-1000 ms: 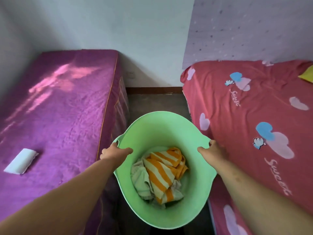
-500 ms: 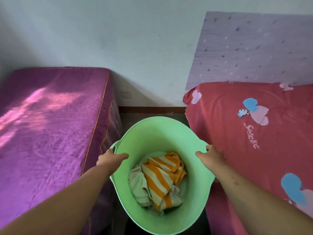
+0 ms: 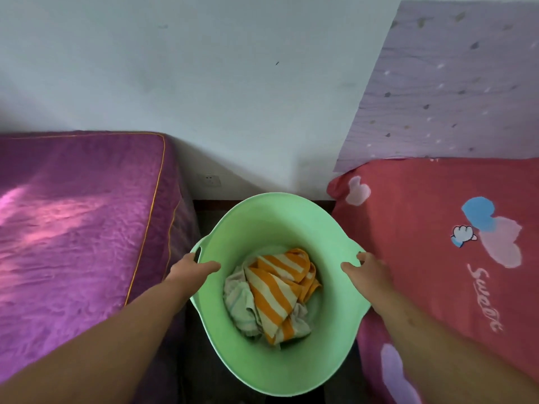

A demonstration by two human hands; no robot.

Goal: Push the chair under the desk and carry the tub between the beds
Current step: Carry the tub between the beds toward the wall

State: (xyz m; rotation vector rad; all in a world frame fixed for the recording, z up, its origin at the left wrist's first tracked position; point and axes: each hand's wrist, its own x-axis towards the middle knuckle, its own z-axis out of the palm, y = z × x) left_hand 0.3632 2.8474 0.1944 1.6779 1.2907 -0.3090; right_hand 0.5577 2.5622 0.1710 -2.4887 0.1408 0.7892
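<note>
A light green plastic tub [image 3: 274, 220] fills the narrow gap between the two beds, its far rim close to the wall. Inside it lies an orange-and-white striped cloth [image 3: 277, 290] on top of a pale cloth. My left hand [image 3: 189, 269] grips the tub's left handle, thumb over the rim. My right hand [image 3: 367, 268] grips the right handle the same way. Whether the tub's bottom touches the floor is hidden. No chair or desk is in view.
A purple-covered bed [image 3: 78, 223] runs along the left. To the right stands a red bed [image 3: 437, 228] printed with hearts. A white wall with a socket [image 3: 209, 179] and a dark skirting board closes the gap ahead. Dark floor shows beside the tub.
The tub and both hands have gone forward, deeper between the beds and nearer the wall. The view has lifted, and the white item on the purple bed has dropped out of sight.
</note>
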